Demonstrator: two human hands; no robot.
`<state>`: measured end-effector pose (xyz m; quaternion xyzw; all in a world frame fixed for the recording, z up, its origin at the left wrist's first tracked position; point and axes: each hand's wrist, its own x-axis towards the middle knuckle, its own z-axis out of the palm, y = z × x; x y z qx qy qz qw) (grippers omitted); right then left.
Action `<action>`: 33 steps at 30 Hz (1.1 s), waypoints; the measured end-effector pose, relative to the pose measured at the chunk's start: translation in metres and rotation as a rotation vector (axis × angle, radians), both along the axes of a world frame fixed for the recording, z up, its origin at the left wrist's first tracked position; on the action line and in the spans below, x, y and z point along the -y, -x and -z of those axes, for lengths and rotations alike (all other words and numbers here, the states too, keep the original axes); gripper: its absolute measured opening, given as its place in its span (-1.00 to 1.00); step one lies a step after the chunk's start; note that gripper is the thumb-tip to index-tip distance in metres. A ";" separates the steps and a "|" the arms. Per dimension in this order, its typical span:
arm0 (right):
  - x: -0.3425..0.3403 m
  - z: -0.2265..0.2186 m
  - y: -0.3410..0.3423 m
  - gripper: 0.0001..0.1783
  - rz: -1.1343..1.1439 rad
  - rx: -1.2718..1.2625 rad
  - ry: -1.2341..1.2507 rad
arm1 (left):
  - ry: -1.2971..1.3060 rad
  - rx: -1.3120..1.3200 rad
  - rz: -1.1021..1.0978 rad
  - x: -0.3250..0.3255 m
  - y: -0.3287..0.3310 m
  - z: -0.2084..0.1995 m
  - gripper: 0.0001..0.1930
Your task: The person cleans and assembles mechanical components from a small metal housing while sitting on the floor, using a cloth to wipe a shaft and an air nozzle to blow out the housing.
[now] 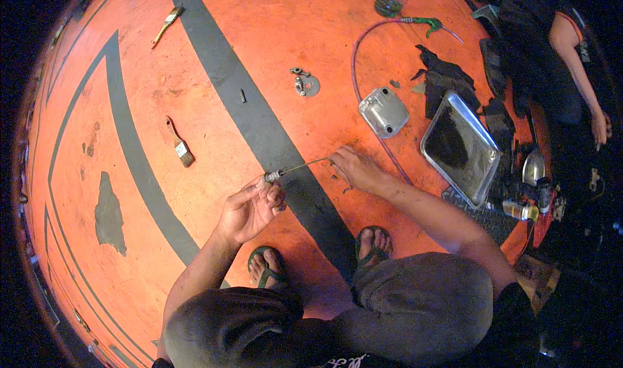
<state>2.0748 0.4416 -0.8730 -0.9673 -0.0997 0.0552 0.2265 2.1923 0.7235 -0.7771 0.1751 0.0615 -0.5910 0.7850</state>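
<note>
My left hand (pixel 252 207) pinches a small silvery metal part (pixel 273 176), ribbed or stepped in shape, between thumb and fingers. A thin yellowish strand or rod (pixel 305 166) runs from that part up to my right hand (pixel 355 169). The fingers of my right hand close on its far end; whether it is stiff or flexible I cannot tell. Both hands are above the dark stripe of the orange floor, in front of my sandalled feet. Beyond them lie a toothed sprocket (pixel 311 86) and small metal parts (pixel 298 72), perhaps rocker arms.
Two paintbrushes (pixel 180 149) lie to the left. Rightward are a silver metal cover (pixel 384 113), a pink hose (pixel 355 57) with a green blow gun (pixel 425 23), a metal tray (pixel 477 193) and dark rags (pixel 448 76). Another person's arm (pixel 577 70) shows at the far right.
</note>
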 end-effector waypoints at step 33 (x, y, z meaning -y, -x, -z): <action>-0.049 -0.147 -0.005 -0.77 0.196 -0.913 -1.918 | 0.012 0.029 -0.061 -0.003 -0.012 0.006 -0.83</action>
